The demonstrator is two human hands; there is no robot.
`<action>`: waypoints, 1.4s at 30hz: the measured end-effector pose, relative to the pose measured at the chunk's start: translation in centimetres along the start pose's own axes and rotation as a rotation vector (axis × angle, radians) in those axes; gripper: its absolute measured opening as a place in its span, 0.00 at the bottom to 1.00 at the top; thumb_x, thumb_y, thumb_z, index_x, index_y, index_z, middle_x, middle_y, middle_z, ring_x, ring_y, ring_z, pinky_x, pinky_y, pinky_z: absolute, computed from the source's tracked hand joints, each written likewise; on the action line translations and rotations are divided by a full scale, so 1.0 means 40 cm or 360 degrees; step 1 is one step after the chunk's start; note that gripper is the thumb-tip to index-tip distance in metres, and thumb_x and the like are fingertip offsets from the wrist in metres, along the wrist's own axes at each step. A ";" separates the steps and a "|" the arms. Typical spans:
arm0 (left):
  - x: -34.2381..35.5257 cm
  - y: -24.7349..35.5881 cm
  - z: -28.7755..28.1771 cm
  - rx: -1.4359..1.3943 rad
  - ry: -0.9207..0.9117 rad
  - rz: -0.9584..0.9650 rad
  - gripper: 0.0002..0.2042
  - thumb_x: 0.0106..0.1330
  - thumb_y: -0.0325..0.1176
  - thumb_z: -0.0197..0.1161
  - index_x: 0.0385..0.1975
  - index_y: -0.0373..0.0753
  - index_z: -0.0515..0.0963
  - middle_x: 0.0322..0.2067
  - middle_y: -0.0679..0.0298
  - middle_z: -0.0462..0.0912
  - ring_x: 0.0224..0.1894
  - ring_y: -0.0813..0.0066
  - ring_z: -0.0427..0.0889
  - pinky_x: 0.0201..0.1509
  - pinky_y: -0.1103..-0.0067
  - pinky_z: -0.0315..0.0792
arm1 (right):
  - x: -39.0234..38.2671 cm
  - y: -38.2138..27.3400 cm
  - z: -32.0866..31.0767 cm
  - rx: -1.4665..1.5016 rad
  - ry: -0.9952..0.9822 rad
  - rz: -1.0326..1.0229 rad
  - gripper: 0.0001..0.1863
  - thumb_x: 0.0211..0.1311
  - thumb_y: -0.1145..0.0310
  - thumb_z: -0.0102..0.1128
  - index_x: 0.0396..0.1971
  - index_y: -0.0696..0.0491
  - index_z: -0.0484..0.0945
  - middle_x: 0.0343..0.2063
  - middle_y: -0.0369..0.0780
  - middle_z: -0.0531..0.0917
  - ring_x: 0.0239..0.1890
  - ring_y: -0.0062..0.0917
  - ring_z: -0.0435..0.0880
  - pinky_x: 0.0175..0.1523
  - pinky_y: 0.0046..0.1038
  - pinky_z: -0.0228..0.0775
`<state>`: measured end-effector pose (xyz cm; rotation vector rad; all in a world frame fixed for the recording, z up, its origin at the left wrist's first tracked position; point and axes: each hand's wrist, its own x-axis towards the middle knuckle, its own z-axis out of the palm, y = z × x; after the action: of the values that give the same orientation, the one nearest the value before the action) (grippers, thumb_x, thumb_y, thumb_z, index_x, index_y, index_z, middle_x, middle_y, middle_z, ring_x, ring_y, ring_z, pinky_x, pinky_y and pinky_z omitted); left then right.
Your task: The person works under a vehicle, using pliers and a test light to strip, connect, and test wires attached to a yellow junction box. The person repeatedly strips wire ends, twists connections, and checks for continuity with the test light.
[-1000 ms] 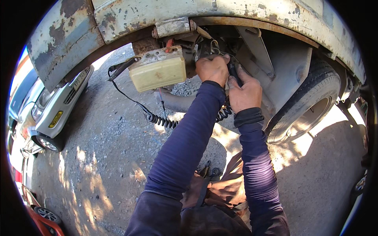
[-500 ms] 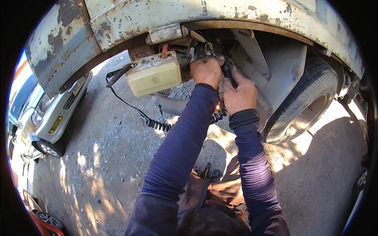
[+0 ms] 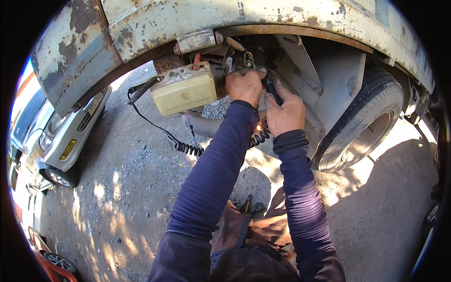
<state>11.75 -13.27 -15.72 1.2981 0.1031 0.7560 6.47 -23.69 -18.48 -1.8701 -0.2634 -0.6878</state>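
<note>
My right hand (image 3: pixel 285 113) is closed round a black-handled tester (image 3: pixel 271 91), pointing up under a rusty vehicle body (image 3: pixel 197 23). From below it hangs a coiled black cord (image 3: pixel 188 148), which runs left to a dark clip (image 3: pixel 142 90) on a metal bracket. My left hand (image 3: pixel 244 87) is closed just left of the tester, fingertips up among thin wires (image 3: pixel 248 59); what it grips is hidden by the fingers and shadow. A yellowed, rectangular translucent box (image 3: pixel 184 93) hangs from the bracket beside my left hand.
A tyre (image 3: pixel 361 122) and a grey metal plate (image 3: pixel 336 89) stand to the right of my hands. A pale pipe (image 3: pixel 204 126) passes below the box. A white car (image 3: pixel 61 141) is parked on the left, a red car (image 3: pixel 51 265) at lower left. Gravel covers the ground.
My left hand has shifted very slightly left. Otherwise both hands keep the same place and grip.
</note>
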 end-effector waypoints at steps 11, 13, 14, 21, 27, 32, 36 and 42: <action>0.012 -0.023 -0.016 0.0292 -0.0196 0.0136 0.09 0.65 0.25 0.67 0.32 0.21 0.82 0.28 0.53 0.86 0.23 0.68 0.85 0.25 0.76 0.82 | -0.441 0.376 0.036 0.0550 -0.0051 0.0636 0.27 0.67 0.73 0.64 0.63 0.60 0.67 0.27 0.37 0.82 0.20 0.15 0.75 0.27 0.18 0.66; 0.008 -0.034 -0.016 0.0382 -0.0157 0.0147 0.10 0.66 0.26 0.68 0.33 0.21 0.82 0.25 0.53 0.85 0.21 0.70 0.84 0.24 0.76 0.82 | -0.549 0.516 0.124 0.0700 -0.0183 0.1193 0.24 0.66 0.73 0.65 0.59 0.59 0.69 0.27 0.40 0.82 0.20 0.22 0.78 0.23 0.27 0.74; 0.007 -0.037 -0.016 0.0381 -0.0056 0.0298 0.10 0.63 0.28 0.69 0.31 0.23 0.83 0.25 0.51 0.86 0.25 0.64 0.86 0.30 0.73 0.81 | -0.583 0.571 0.159 0.0688 -0.0215 0.1579 0.23 0.65 0.73 0.65 0.58 0.58 0.69 0.27 0.42 0.83 0.20 0.25 0.80 0.22 0.31 0.77; -0.001 0.005 -0.048 0.0728 -0.0402 0.0744 0.08 0.67 0.22 0.62 0.41 0.26 0.85 0.30 0.55 0.88 0.28 0.71 0.89 0.33 0.77 0.82 | -0.665 0.578 0.338 0.1117 -0.0891 0.2097 0.14 0.69 0.72 0.62 0.50 0.61 0.75 0.26 0.47 0.85 0.17 0.36 0.85 0.20 0.37 0.80; -0.009 0.067 -0.068 0.1291 -0.0609 0.1239 0.10 0.64 0.25 0.64 0.43 0.35 0.87 0.32 0.51 0.89 0.35 0.61 0.91 0.42 0.74 0.81 | -0.698 0.511 0.322 0.0841 -0.1445 0.1893 0.25 0.73 0.62 0.61 0.63 0.57 0.70 0.24 0.42 0.84 0.16 0.28 0.84 0.21 0.31 0.79; 0.008 0.082 -0.086 0.1597 -0.0598 0.1546 0.07 0.62 0.28 0.68 0.39 0.38 0.86 0.35 0.51 0.86 0.43 0.50 0.85 0.50 0.66 0.77 | -0.696 0.570 0.264 0.0639 -0.1405 0.1794 0.15 0.75 0.62 0.58 0.51 0.56 0.79 0.23 0.38 0.84 0.17 0.24 0.82 0.21 0.27 0.77; 0.025 0.078 -0.089 0.1335 -0.0725 0.1720 0.07 0.64 0.26 0.65 0.41 0.36 0.82 0.38 0.47 0.83 0.46 0.45 0.81 0.50 0.62 0.74 | -0.711 0.665 0.239 0.0420 -0.1247 0.1900 0.13 0.75 0.63 0.57 0.48 0.56 0.82 0.23 0.38 0.84 0.17 0.23 0.82 0.21 0.28 0.76; 0.037 0.068 -0.073 0.1223 -0.0396 0.1423 0.06 0.69 0.26 0.61 0.43 0.37 0.78 0.33 0.49 0.86 0.38 0.43 0.85 0.42 0.61 0.77 | -0.799 0.752 0.284 0.0207 -0.1383 0.1886 0.14 0.72 0.65 0.60 0.48 0.60 0.81 0.26 0.41 0.87 0.19 0.25 0.84 0.24 0.30 0.79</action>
<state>10.29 -9.84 -13.67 2.2043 -0.4645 1.3719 -1.02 -21.10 -63.13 -1.7089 0.2664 0.9293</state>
